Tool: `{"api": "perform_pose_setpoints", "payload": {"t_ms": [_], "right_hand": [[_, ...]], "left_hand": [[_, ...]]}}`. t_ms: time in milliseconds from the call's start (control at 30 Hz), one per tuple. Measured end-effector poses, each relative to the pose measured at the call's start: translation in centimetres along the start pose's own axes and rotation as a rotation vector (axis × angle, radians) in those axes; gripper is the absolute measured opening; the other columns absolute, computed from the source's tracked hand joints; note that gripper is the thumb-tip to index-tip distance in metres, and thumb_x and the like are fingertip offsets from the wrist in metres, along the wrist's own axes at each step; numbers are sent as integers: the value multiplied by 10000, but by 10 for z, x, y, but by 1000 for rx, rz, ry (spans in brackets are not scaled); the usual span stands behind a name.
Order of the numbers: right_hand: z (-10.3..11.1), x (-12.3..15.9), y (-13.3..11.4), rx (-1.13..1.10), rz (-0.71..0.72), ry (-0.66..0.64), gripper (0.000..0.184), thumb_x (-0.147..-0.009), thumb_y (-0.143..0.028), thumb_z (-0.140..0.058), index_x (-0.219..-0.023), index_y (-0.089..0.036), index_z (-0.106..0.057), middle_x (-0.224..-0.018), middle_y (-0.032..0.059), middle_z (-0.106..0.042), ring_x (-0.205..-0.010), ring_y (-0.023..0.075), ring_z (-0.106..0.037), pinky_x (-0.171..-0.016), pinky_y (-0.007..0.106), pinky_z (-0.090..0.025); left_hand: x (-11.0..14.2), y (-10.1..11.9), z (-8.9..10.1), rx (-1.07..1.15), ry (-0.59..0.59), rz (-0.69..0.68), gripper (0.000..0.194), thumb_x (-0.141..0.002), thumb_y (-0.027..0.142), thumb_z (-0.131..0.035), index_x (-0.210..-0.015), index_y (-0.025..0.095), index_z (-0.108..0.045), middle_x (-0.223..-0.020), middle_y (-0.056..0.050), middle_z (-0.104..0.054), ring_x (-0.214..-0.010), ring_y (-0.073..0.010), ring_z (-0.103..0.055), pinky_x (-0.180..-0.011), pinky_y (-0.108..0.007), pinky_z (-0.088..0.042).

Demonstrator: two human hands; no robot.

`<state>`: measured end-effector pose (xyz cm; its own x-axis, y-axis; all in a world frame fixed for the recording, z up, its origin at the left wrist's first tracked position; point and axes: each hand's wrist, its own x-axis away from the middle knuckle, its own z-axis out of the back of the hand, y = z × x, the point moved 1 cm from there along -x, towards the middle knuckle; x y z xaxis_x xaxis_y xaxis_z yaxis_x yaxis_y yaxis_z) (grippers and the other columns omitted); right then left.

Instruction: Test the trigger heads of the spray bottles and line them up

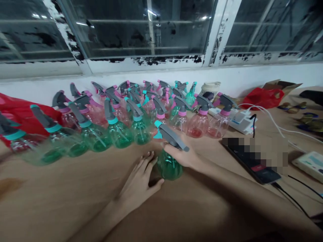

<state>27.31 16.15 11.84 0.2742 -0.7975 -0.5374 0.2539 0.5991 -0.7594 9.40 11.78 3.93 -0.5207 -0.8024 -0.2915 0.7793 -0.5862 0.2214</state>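
Windows with flaking white frames line the wall above a wood-toned bench. Rows of rounded, translucent green and pink spray bottles stand across it, near a red plastic bag and a dark, glossy smartphone. The right hand grips the neck of a green spray bottle in front of the rows; the left hand, fingers slightly spread, rests beside its base.

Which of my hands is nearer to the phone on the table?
Right. Your right hand grips a green spray bottle to the left of the phone; your left hand is farther off, on the bottle's other side.
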Motion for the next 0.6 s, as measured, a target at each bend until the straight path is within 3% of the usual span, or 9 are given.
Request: {"api": "perform_pose_setpoints", "payload": {"t_ms": [300, 433, 600], "right_hand": [[-1, -2, 0, -26, 21, -37, 148, -711, -143, -481, -801, -251, -528, -698, -32, -531, -635, 140, -537, -635, 282, -451], [-1, -1, -3, -54, 33, -50, 34, -807, -235, -518, -774, -240, -518, -720, -22, -536, -671, 138, -524, -652, 290, -427], [-2, 0, -1, -86, 8, -59, 245, -868, -372, -520, -684, -225, -454, -620, -47, -449, -575, 115, -436, -573, 288, -366]], "left_hand": [[3, 0, 0, -15, -69, -15, 630, -852, 456, -557, -1384, 166, -388, -1444, -158, -396, -1353, -312, -315, -1084, -525, -287], [3, 2, 3, -31, -114, -9, 628, -864, 455, -548, -1386, 146, -386, -1459, -156, -369, -1364, -304, -290, -1095, -509, -282], [3, 2, 6, -30, -155, -2, 605, -883, 455, -525, -1381, 140, -387, -1464, -154, -362, -1370, -299, -279, -1089, -525, -290]]}}
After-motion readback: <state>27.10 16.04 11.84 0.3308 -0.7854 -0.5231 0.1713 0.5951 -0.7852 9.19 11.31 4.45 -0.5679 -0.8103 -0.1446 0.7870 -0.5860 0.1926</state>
